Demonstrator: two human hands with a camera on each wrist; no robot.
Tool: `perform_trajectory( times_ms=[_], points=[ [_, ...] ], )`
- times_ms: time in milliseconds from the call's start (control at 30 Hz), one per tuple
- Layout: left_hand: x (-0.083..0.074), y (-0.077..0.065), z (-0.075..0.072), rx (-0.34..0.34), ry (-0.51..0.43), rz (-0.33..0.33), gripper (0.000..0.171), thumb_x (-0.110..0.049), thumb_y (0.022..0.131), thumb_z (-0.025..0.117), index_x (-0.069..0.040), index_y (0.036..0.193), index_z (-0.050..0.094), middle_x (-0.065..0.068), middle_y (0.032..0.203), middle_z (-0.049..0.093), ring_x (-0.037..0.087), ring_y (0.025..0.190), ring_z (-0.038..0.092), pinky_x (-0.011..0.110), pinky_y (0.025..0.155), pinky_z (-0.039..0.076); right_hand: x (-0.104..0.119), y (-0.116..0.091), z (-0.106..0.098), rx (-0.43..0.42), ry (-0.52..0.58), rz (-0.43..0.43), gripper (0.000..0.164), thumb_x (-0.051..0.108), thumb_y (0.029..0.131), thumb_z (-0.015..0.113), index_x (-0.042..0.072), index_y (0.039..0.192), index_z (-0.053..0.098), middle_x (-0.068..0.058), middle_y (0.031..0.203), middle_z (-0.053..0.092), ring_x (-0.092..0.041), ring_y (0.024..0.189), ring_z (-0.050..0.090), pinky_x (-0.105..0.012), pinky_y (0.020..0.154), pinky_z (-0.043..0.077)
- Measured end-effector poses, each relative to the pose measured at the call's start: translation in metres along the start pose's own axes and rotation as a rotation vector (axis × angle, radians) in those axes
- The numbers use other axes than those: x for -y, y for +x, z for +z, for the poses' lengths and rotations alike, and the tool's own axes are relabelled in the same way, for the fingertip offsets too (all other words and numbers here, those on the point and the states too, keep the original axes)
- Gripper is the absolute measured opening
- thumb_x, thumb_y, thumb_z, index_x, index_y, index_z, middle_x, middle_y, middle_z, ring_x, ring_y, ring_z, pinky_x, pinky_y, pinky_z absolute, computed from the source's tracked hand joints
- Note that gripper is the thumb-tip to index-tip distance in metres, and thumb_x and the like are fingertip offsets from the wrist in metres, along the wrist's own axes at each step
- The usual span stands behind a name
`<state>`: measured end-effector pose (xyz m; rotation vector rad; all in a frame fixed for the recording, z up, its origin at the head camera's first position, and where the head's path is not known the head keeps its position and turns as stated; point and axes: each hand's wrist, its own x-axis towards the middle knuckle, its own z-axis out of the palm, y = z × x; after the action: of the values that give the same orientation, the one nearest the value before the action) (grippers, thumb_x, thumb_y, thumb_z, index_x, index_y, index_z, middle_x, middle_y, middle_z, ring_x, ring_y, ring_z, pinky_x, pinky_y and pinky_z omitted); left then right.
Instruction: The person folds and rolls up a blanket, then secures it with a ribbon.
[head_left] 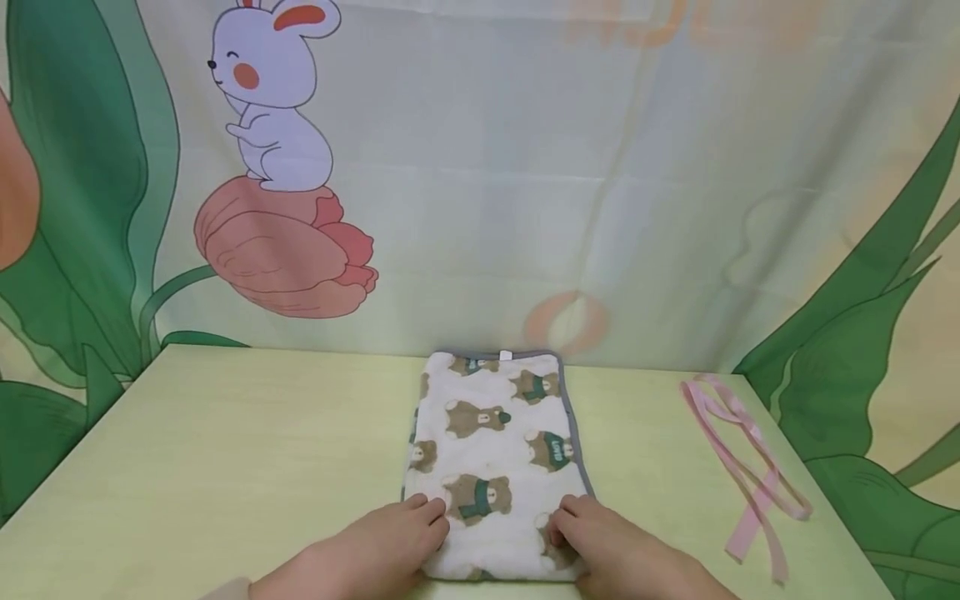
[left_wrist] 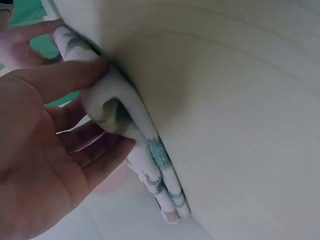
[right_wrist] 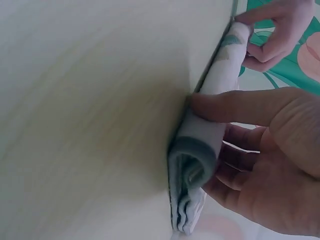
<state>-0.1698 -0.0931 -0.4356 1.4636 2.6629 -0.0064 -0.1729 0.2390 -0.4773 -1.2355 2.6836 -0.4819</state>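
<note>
Saw pink ribbon (head_left: 768, 475) lying looped on bench (head_left: 262, 433), well right of folded bear-print cloth (head_left: 517, 454) at bench's middle. Saw backdrop (head_left: 465, 167) hanging behind, printed with white rabbit (head_left: 285, 83) on flower (head_left: 262, 250). Made out probable "LOVE" on one bear's green top (head_left: 556, 450); could not read small white tag (head_left: 506, 356). Pinched cloth's near end between thumbs and part-curled fingers of left hand (head_left: 390, 537) and right hand (head_left: 611, 537).

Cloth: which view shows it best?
Head: nearly the whole bear-printed top of the cloth shows. Left wrist catches just its near edge and left-side layers; right wrist, the near edge and grey-trimmed right side.
</note>
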Motion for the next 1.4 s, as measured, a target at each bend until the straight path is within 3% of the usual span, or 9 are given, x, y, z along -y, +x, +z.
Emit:
perform_trajectory(
  times_ms=[167, 367, 533, 800, 967, 1200, 1400],
  points=[
    [0.000, -0.003, -0.002, -0.035, -0.082, -0.031, 0.013, -0.011, 0.092, 0.075, -0.010, 0.102, 0.067, -0.005, 0.096, 0.055, 0.009, 0.087, 0.050, 0.026, 0.079, 0.049, 0.026, 0.004, -0.020, 0.023, 0.003, 0.084, 0.036, -0.005, 0.067, 0.071, 0.019, 0.092, 0.063, 0.013, 0.092, 0.048, -0.006, 0.080, 0.044, -0.025, 0.071, 0.044],
    [0.005, -0.009, -0.010, -0.086, -0.395, -0.090, 0.014, -0.004, 0.092, 0.064, -0.016, 0.094, 0.058, -0.013, 0.084, 0.051, 0.006, 0.075, 0.047, 0.026, 0.071, 0.046, 0.044, 0.006, -0.040, 0.024, 0.068, 0.181, 0.026, -0.004, 0.078, 0.066, 0.018, 0.092, 0.065, 0.015, 0.090, 0.057, -0.004, 0.076, 0.049, -0.026, 0.072, 0.047],
    [0.013, -0.013, -0.010, -0.114, -0.630, -0.097, 0.019, 0.000, 0.093, 0.058, -0.018, 0.090, 0.056, -0.014, 0.073, 0.050, 0.005, 0.067, 0.042, 0.024, 0.066, 0.043, 0.039, 0.004, -0.043, -0.025, 0.159, 0.148, 0.026, -0.004, 0.080, 0.064, 0.019, 0.091, 0.063, 0.014, 0.086, 0.062, -0.004, 0.071, 0.049, -0.024, 0.069, 0.047],
    [0.016, -0.018, -0.014, -0.150, -0.828, -0.186, 0.012, -0.006, 0.094, 0.060, -0.018, 0.092, 0.061, -0.011, 0.077, 0.059, 0.005, 0.065, 0.049, 0.025, 0.062, 0.043, 0.031, -0.002, -0.045, -0.103, 0.392, 0.089, 0.026, -0.003, 0.085, 0.063, 0.021, 0.093, 0.062, 0.014, 0.080, 0.059, 0.000, 0.066, 0.043, -0.021, 0.063, 0.044],
    [0.019, -0.020, -0.015, -0.140, -0.883, -0.230, 0.009, -0.010, 0.096, 0.060, -0.017, 0.092, 0.062, -0.009, 0.079, 0.057, 0.008, 0.072, 0.051, 0.026, 0.066, 0.043, 0.027, -0.003, -0.047, -0.092, 0.443, 0.105, 0.023, -0.001, 0.088, 0.063, 0.020, 0.096, 0.063, 0.013, 0.085, 0.062, -0.001, 0.069, 0.049, -0.022, 0.065, 0.046],
    [0.021, -0.021, -0.014, -0.111, -0.939, -0.223, 0.012, -0.010, 0.100, 0.058, -0.017, 0.090, 0.058, -0.008, 0.069, 0.038, 0.008, 0.063, 0.035, 0.025, 0.059, 0.033, 0.028, -0.002, -0.050, -0.068, 0.448, 0.113, 0.017, 0.002, 0.092, 0.062, 0.018, 0.100, 0.064, 0.012, 0.090, 0.063, -0.003, 0.076, 0.055, -0.024, 0.068, 0.049],
    [0.025, -0.022, -0.013, -0.129, -0.901, -0.242, 0.009, -0.010, 0.103, 0.059, -0.015, 0.097, 0.063, -0.008, 0.079, 0.054, 0.010, 0.071, 0.048, 0.026, 0.065, 0.041, 0.024, 0.001, -0.051, -0.075, 0.489, 0.137, 0.013, 0.004, 0.098, 0.060, 0.015, 0.103, 0.065, 0.007, 0.093, 0.065, -0.006, 0.078, 0.057, -0.025, 0.067, 0.051]
  ],
)
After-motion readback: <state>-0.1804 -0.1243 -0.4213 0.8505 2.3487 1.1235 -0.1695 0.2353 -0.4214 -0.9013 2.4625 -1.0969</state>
